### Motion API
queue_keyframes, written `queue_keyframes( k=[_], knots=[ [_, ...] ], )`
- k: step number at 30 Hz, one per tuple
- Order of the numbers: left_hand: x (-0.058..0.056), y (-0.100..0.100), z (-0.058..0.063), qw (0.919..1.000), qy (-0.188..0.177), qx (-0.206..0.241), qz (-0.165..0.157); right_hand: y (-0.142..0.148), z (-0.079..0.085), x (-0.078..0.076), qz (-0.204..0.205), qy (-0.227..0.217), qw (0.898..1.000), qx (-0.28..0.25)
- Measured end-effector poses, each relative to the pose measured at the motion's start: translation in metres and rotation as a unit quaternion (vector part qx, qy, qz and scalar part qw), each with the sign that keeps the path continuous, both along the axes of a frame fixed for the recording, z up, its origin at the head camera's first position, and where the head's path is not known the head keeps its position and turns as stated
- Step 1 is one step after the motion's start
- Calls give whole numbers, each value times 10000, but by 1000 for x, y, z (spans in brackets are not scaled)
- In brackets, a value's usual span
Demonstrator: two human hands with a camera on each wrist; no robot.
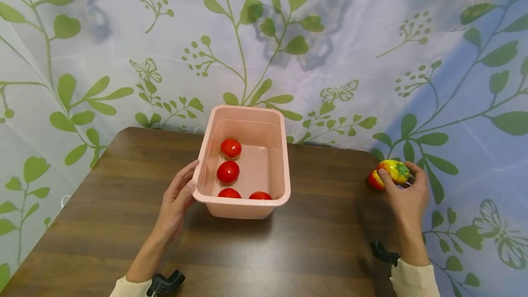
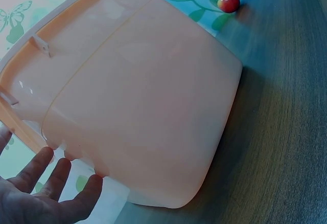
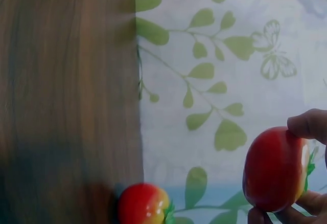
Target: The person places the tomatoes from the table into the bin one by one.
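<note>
A pink plastic tub [image 1: 247, 210] stands on the table with several red tomatoes [image 1: 228, 172] inside, mostly along its left side and near end. At its left rim is my left hand [image 1: 175, 205]; in the left wrist view the fingers [image 2: 56, 178] are spread, fingertips right at the tub's outer wall. Far to the right, my right hand [image 1: 408, 196] pinches a red-and-yellow tomato [image 1: 393, 172] with a green leafy top between thumb and fingers, lifted above the table. Another red-and-yellow tomato [image 1: 375, 180] lies just beyond it, partly hidden behind the held one.
The brown wooden table [image 1: 321, 242] ends at the back and right against a hanging cloth [image 1: 350, 49] printed with green leaves and butterflies. The second tomato sits close to the table's right edge. Black straps [image 1: 167, 283] are around both wrists.
</note>
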State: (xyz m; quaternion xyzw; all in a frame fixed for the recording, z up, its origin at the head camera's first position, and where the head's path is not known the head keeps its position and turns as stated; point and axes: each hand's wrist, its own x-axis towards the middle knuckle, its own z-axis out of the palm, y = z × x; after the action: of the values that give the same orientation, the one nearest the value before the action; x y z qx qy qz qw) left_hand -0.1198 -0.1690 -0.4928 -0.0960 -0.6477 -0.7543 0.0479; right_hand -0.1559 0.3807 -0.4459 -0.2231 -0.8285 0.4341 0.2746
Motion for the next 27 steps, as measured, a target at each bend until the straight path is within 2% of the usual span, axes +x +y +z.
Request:
queue_keyframes(
  k=[6,13,20,27],
  knots=[
    [1,1,1,9999,-100,27,85,-22,5,-5,336,218,9988,278],
    [2,1,1,9998,-140,-15,119,-59,8,-15,914,415,9941,420],
    [2,1,2,9998,-139,-36,131,-98,16,-26,1625,735,9827,500],
    [2,1,2,9998,-133,-57,124,-139,20,-31,2249,741,9705,454]
  ],
)
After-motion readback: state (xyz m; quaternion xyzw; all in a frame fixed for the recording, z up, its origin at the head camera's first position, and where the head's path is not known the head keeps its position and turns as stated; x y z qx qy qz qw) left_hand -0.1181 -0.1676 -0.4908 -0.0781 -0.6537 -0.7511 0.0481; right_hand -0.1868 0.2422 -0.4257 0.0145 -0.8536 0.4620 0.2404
